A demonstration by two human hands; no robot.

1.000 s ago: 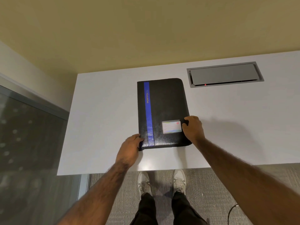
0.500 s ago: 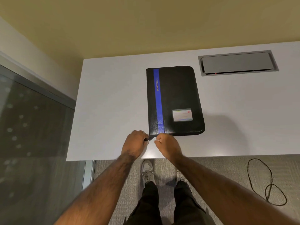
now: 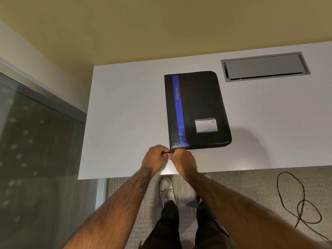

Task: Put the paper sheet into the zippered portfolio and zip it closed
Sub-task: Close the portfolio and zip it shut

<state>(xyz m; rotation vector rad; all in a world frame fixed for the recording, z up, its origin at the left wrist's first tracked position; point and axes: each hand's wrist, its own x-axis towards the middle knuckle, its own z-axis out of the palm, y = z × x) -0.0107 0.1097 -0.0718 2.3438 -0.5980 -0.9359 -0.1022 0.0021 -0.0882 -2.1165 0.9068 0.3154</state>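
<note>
A black zippered portfolio (image 3: pixel 199 108) with a blue stripe and a small label card lies shut and flat on the white table (image 3: pixel 125 114). Both hands meet at its near left corner. My left hand (image 3: pixel 155 159) pinches a thin black zipper tail that sticks out from that corner. My right hand (image 3: pixel 184 161) pinches the small metal zipper pull right beside it. No paper sheet shows in this view.
A grey cable hatch (image 3: pixel 265 66) is set into the table beyond the portfolio's right. The table's left edge runs along a glass partition (image 3: pixel 36 150). A loose black cable (image 3: pixel 298 200) lies coiled on the carpet at right. My feet stand below the near edge.
One second ago my hands held the portfolio's two near corners. My right hand came across to the near left corner, and both hands now pinch the zipper there. The camera view shifted.
</note>
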